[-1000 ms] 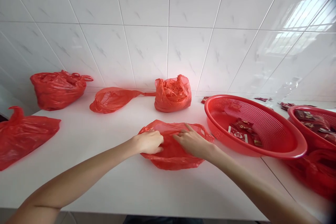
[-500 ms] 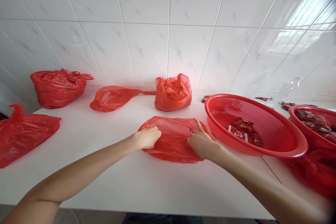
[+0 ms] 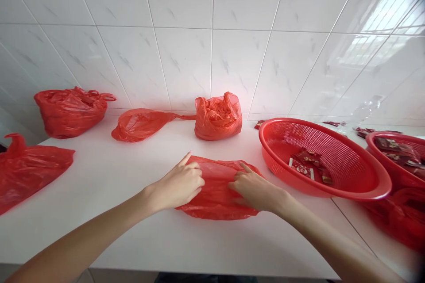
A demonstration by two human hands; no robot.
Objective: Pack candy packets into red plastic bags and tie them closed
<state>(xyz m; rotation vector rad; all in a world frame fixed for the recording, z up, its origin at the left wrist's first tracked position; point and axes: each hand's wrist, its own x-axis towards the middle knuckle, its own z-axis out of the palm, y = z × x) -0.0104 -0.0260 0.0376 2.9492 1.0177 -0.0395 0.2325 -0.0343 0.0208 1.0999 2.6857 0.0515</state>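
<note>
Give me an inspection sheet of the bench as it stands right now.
Surface: white counter, smooth, no spills seen.
Job's things: red bag lying low at mid-counter, under both hands.
Clutter: stuffed bag and limp bag by the wall; full bag and flat bag at left; red basket with packets at right, second basket beyond.
Grippers: left hand and right hand pinch the red bag's film, index fingers out.
Cables: nothing seen.
Surroundings: white tiled wall; window reflection upper right.

Red plastic bag (image 3: 217,190) — red basket (image 3: 335,185) — white marbled tiles (image 3: 186,62).
</note>
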